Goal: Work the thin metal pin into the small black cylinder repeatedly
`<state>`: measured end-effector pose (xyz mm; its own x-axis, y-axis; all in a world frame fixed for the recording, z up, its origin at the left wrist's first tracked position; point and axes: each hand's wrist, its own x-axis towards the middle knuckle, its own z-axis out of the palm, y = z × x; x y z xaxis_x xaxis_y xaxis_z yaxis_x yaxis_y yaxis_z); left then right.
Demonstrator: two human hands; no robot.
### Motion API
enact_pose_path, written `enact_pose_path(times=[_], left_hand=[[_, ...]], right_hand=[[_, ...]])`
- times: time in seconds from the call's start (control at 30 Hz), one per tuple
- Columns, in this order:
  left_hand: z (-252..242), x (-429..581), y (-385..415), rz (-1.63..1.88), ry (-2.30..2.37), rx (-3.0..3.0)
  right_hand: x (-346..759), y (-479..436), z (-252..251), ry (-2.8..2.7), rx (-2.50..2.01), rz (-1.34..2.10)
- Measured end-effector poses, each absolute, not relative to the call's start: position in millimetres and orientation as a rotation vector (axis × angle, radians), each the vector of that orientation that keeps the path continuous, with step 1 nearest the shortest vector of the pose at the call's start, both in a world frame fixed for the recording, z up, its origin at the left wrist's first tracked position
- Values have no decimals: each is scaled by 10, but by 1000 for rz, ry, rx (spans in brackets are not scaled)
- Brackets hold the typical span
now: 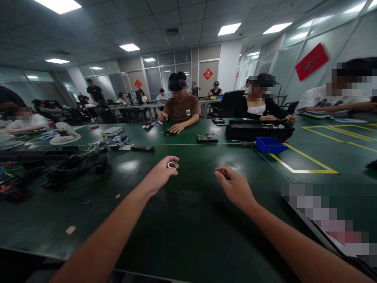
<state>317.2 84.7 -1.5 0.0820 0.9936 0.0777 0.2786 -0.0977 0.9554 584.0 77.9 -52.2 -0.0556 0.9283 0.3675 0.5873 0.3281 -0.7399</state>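
My left hand (160, 175) is raised over the green table (182, 232), its thumb and fingers closed around a small silver ring-shaped piece (168, 165). The ring's opening faces me, and what kind of part it is cannot be told. Level with it on the right, my right hand (237, 186) hovers above the tabletop with curled fingers and the thumb near the index finger. Whether something tiny sits in that pinch is hidden. A wide gap separates the two hands.
Ahead lie a hard drive (207, 137), a screwdriver (143, 148), a blue bin (269, 145) and a long black tray (259, 129). Black parts and cables (79, 167) crowd the left. A co-worker (181, 108) sits opposite, hands on the table. Yellow tape (315, 171) marks the right.
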Motion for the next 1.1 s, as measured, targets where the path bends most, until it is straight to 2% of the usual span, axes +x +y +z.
enact_pose_path(times=[0.17, 0.4, 0.7, 1.1], left_hand=[[-307, 3636, 886, 838, 1518, 1849], [-639, 3630, 925, 801, 1360, 2072], [-710, 3559, 953, 914, 1316, 1990], [-640, 3578, 918, 954, 1338, 2037]], right_hand=[[5825, 734, -491, -1788, -1356, 516], [5807, 697, -479, -1609, -1283, 485], [5785, 643, -468, -1615, -1172, 619], [5771, 613, -426, -1745, -1281, 507]])
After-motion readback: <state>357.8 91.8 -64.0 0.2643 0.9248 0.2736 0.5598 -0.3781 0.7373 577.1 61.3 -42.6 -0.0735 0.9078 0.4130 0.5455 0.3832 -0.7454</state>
